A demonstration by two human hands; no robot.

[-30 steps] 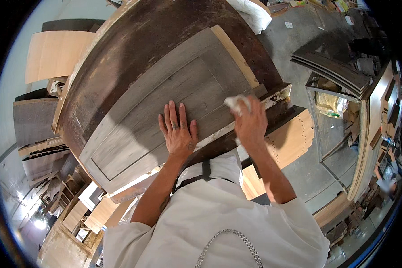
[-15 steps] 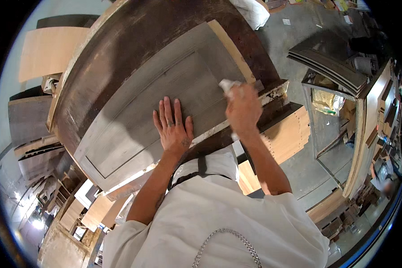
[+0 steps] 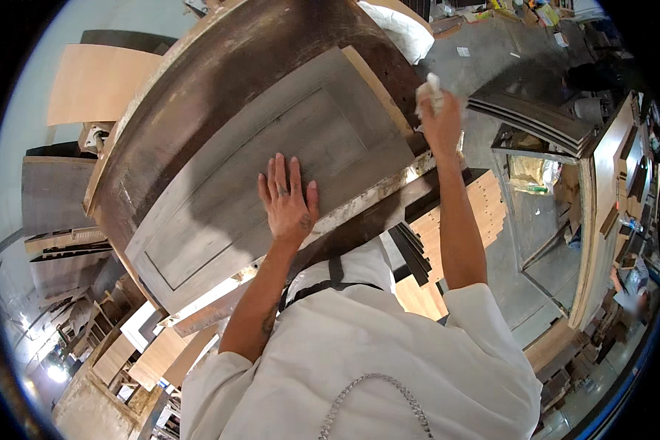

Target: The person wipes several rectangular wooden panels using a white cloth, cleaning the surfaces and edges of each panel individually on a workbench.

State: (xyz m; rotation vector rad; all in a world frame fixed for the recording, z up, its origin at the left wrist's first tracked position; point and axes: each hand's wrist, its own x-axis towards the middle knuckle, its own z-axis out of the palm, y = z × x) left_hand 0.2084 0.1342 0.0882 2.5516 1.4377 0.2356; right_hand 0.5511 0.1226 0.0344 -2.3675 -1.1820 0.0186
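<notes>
A long grey-brown panel (image 3: 323,158), with a recessed rectangular groove, lies on a dark brown worktable (image 3: 154,132). Flat on the panel's near half rests my left hand (image 3: 289,207), fingers spread and holding nothing. My right hand (image 3: 441,128) is off the panel's right end, above the table's right edge, with a crumpled white cloth (image 3: 431,94) gripped in its fingers. A light strip of wood (image 3: 378,92) runs along the panel's right end.
Dark panels (image 3: 528,121) are stacked on a stand at the right. Light wooden boards (image 3: 466,213) lie below the table's near edge. A white bundle (image 3: 403,31) sits at the table's far corner. Farther right, a person (image 3: 629,293) is partly visible.
My right hand has moved with the cloth away from me and to the right, off the panel's end. My left hand stays flat on the panel. The view has shifted slightly.
</notes>
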